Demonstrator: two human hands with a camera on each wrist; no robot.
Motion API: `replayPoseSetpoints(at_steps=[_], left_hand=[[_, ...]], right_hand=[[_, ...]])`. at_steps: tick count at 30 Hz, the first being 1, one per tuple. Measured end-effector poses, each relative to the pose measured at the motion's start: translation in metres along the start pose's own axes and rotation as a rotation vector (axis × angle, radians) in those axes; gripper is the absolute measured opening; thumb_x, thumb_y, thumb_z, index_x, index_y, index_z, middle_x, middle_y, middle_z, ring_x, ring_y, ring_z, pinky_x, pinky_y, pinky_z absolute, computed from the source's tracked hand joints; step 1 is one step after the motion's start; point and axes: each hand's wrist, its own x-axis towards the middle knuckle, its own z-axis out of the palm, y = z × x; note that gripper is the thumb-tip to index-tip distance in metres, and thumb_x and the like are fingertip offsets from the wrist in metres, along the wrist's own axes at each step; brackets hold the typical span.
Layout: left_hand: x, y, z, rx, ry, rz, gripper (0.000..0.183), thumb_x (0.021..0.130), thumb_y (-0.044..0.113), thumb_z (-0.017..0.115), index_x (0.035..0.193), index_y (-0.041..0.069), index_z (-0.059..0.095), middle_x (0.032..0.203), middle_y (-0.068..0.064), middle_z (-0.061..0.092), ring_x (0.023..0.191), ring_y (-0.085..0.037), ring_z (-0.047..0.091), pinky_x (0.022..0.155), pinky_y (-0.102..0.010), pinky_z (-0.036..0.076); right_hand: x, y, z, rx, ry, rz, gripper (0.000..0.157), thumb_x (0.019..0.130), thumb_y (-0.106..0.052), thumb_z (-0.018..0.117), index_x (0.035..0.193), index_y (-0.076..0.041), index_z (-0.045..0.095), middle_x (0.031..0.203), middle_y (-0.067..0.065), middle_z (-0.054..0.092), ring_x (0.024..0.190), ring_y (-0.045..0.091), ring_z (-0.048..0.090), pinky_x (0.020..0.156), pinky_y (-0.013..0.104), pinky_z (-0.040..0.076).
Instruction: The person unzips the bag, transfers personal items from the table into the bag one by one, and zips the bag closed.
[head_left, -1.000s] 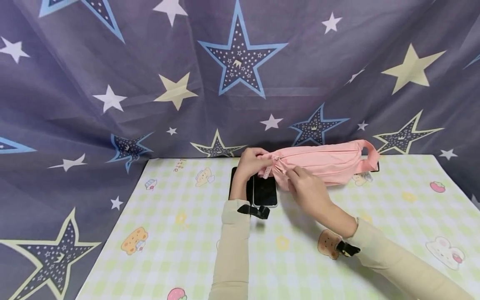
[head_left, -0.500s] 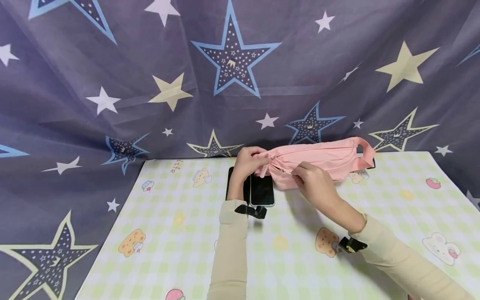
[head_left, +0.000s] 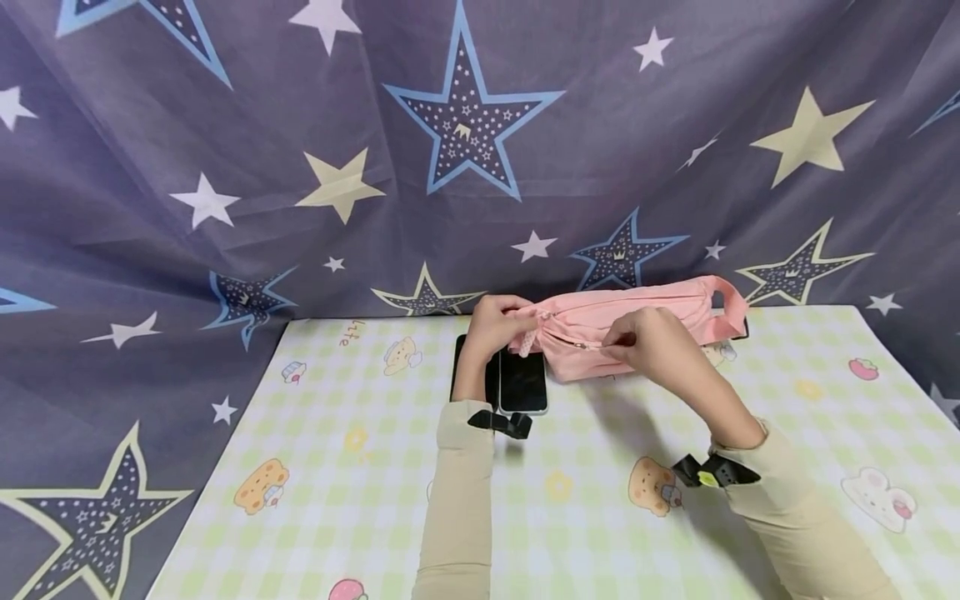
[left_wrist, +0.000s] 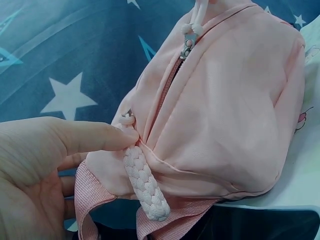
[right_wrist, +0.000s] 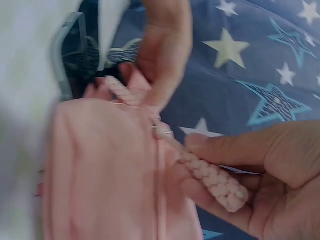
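Observation:
A pink waist bag point(head_left: 637, 308) lies along the back of the table, its front zipper point(left_wrist: 167, 92) partly open and showing a dark slit. My left hand point(head_left: 495, 329) pinches the bag's left end beside a braided zipper pull point(left_wrist: 145, 182), thumb and finger on the fabric. My right hand point(head_left: 663, 342) pinches the cord of a second braided pull point(right_wrist: 215, 182) between thumb and fingers, partway along the bag's front. Two dark phones lie under and beside my left wrist; the nearer phone point(head_left: 523, 383) has a light edge.
A checked tablecloth point(head_left: 360, 500) with cartoon prints covers the table. A star-patterned curtain point(head_left: 270, 208) hangs right behind the bag. The bag's strap loop point(head_left: 731, 312) sticks out at its right end.
My right hand has moved right along the bag's front, taking the zipper pull with it, and the slit has opened longer. My left hand stays at the left end.

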Motion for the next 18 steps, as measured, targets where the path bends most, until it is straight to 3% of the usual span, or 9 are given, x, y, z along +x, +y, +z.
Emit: replayPoseSetpoints(at_steps=[7, 18], left_hand=[[0.001, 0.003, 0.000, -0.028, -0.003, 0.005, 0.017, 0.076, 0.006, 0.083, 0.092, 0.003, 0.081, 0.086, -0.010, 0.077, 0.070, -0.009, 0.061, 0.062, -0.019, 0.050], [0.000, 0.001, -0.001, -0.028, -0.003, -0.004, 0.017, 0.076, 0.009, 0.084, 0.092, 0.003, 0.081, 0.082, -0.008, 0.077, 0.063, -0.008, 0.060, 0.057, -0.019, 0.049]], right_hand=[[0.007, 0.001, -0.016, 0.050, -0.115, 0.024, 0.012, 0.084, 0.005, 0.077, 0.076, -0.004, 0.078, 0.075, 0.003, 0.073, 0.064, 0.013, 0.055, 0.065, 0.029, 0.047], [0.009, 0.009, -0.025, 0.134, -0.207, -0.039, 0.013, 0.085, 0.010, 0.073, 0.082, -0.002, 0.079, 0.081, 0.008, 0.076, 0.071, 0.012, 0.061, 0.064, 0.020, 0.049]])
